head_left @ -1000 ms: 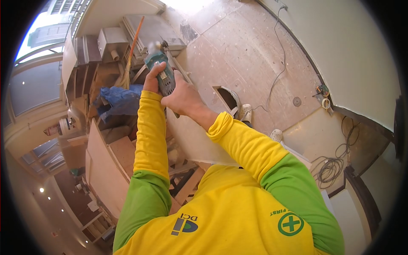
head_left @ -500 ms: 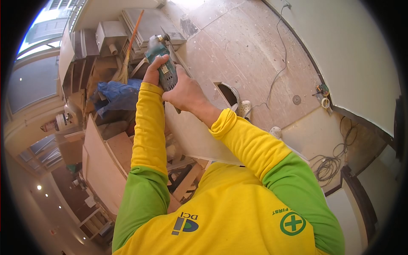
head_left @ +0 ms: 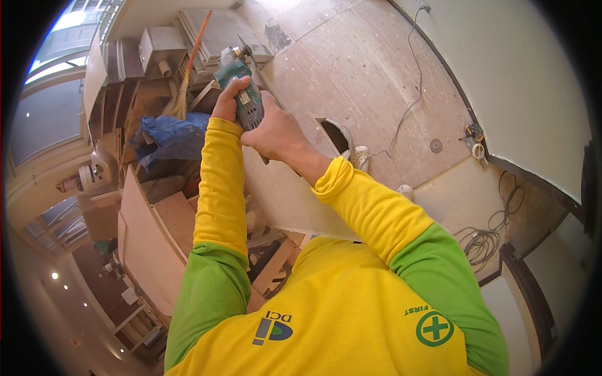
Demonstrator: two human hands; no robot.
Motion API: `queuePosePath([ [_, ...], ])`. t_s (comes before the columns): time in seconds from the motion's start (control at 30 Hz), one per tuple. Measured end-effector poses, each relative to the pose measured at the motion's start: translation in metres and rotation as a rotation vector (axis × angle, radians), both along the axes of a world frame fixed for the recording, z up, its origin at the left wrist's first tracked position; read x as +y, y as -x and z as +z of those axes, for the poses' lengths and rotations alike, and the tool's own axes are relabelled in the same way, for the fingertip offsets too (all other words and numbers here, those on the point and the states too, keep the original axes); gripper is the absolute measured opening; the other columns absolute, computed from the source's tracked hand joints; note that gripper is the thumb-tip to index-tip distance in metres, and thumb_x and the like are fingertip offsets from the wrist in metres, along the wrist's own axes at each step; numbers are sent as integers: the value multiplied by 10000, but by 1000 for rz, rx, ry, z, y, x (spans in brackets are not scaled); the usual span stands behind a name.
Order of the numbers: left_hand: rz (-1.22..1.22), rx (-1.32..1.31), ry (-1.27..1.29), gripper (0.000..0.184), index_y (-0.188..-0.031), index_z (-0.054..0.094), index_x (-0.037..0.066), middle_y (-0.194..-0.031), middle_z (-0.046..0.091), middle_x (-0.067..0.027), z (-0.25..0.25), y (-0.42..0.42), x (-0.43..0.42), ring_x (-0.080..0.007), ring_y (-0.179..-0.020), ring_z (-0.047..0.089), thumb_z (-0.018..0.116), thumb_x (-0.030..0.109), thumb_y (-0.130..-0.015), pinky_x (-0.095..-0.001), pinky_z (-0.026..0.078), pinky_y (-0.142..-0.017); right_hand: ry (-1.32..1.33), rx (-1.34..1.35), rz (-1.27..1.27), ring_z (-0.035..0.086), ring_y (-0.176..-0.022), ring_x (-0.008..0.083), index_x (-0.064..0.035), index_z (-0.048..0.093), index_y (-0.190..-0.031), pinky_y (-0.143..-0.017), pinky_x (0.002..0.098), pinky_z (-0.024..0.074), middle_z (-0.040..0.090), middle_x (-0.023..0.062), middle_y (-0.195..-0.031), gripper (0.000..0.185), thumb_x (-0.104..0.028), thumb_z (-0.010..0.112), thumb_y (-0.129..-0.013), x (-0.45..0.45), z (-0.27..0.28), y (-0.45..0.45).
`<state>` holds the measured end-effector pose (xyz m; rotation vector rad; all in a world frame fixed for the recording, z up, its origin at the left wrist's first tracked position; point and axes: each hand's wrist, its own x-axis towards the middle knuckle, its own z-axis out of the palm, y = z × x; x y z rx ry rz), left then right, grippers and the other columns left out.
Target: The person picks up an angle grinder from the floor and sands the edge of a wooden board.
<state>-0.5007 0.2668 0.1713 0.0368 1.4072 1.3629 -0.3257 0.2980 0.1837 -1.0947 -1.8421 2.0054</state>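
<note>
Out ahead of the yellow shirt [head_left: 351, 307]: an angle grinder [head_left: 227, 74], teal and dark, held up and pointing away from the body toward the floor's far left corner.
Left hand [head_left: 226, 104]: wrapped around the grinder's front body from the left, thumb laid across the top.
Right hand [head_left: 276, 130]: clamped on the rear of the same casing, so both hands close on one tool.
Disc [head_left: 247, 48]: seen nearly edge-on at the grinder's head; whether it spins or touches anything, I cannot tell.
Stage of work: the grinder is up and firmly held, so taking hold looks done; I can make out no fresh cut under the disc, and how much cutting is done or left cannot be judged.
Floor [head_left: 370, 75], far left corner: stacked panels [head_left: 216, 31], with a boxy unit [head_left: 164, 50] just left of them and a broom [head_left: 198, 45] leaning between.
Floor, left edge: a crumpled blue sheet [head_left: 179, 133] on the heaped material, left of the left hand.
Floor, right edge: a grey cable [head_left: 410, 95] runs down from the wall; a coiled cable [head_left: 481, 245] lies at the near right corner.
Floor, middle: white clogs [head_left: 360, 156], beyond the right forearm.
</note>
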Motion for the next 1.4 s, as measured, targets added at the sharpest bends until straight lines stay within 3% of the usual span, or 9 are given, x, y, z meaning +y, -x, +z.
queuePosePath([
  [0.13,22,-9,4,292,-1020,690,1,-902,748,-137,0,-3,0,-269,-731,733,765,243,-876,-390,644,-726,-4,-11,4,658,-1133,451,12,283,-1559,-1010,447,523,662,313,-1208,1019,-266,717,-680,0,1,-1],
  [0.2,51,-13,42,216,-981,649,92,-831,712,-78,2,-7,1,-230,-671,699,780,218,-863,-371,615,-676,-7,-25,11,659,-1132,448,13,284,-1559,-1008,448,524,662,310,-1208,1015,-266,715,-682,0,2,-2],
  [1.4,83,-5,63,253,-1005,635,103,-820,699,-64,7,-21,-3,-225,-658,693,790,233,-853,-377,617,-667,-9,-28,40,655,-1147,444,16,280,-1552,-1023,444,513,656,308,-1224,1002,-258,706,-688,-3,2,-9],
])
